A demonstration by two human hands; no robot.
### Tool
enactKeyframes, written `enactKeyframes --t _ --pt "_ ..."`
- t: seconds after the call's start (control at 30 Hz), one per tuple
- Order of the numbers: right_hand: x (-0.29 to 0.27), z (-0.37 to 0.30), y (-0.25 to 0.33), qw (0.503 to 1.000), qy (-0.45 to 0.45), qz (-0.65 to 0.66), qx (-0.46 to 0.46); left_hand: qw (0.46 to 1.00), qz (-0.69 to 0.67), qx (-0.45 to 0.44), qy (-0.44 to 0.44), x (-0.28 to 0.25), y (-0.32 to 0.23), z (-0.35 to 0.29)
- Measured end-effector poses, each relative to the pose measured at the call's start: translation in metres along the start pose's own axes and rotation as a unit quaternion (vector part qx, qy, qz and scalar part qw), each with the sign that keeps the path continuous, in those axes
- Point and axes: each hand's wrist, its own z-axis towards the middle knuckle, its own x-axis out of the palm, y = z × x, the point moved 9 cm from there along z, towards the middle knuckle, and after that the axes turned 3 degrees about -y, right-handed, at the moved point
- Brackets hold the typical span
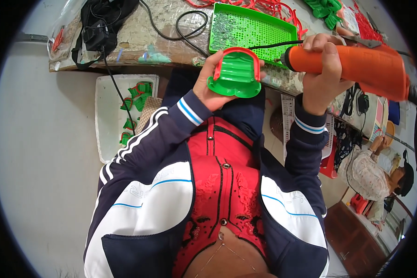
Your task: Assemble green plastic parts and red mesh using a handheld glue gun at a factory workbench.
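My left hand (205,85) holds up a green plastic piece (237,69), its fingers and thumb at the sides and underneath. The piece has a ribbed inside, a rounded double-lobed lower edge and a red U-shaped rim (238,50) around its top. To the right, my right hand (323,76) is wrapped around the handle of an orange power tool (370,67) with black ends. Its exact kind I cannot make out. The tool is apart from the green piece. Behind both hands a green perforated tray (255,32) lies on the worn table (134,44).
A white bin (102,120) with several green and red pieces stands at lower left. Black cords (190,28) cross the table near a dark bag (107,18). Red strips (282,9) and green parts (326,11) lie at the back. Another person (368,173) sits at right.
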Motion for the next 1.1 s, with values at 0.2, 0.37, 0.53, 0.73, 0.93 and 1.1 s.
enactKeyframes --t 0.2,0.37,0.53,0.73,0.93,1.1 --pt "-0.009 -0.010 -0.014 0.995 0.050 -0.065 0.055 0.999 0.037 -0.026 0.005 -0.019 0.002 -0.021" --pt "-0.035 -0.032 -0.043 0.994 -0.001 -0.103 0.039 0.996 0.043 -0.071 -0.013 -0.035 0.014 -0.028" --pt "-0.045 -0.046 -0.063 0.994 -0.043 -0.089 0.054 0.997 0.033 -0.076 0.009 -0.048 0.022 -0.026" --pt "-0.048 -0.047 -0.073 0.994 -0.042 -0.088 0.048 0.997 0.012 -0.071 -0.003 -0.060 0.029 -0.021" --pt "-0.042 -0.045 -0.073 0.994 -0.019 -0.107 0.029 0.998 0.043 -0.050 0.004 -0.057 0.026 -0.021" --pt "-0.042 -0.043 -0.072 0.992 -0.024 -0.113 0.060 0.998 0.034 -0.045 0.029 -0.053 0.032 -0.020"
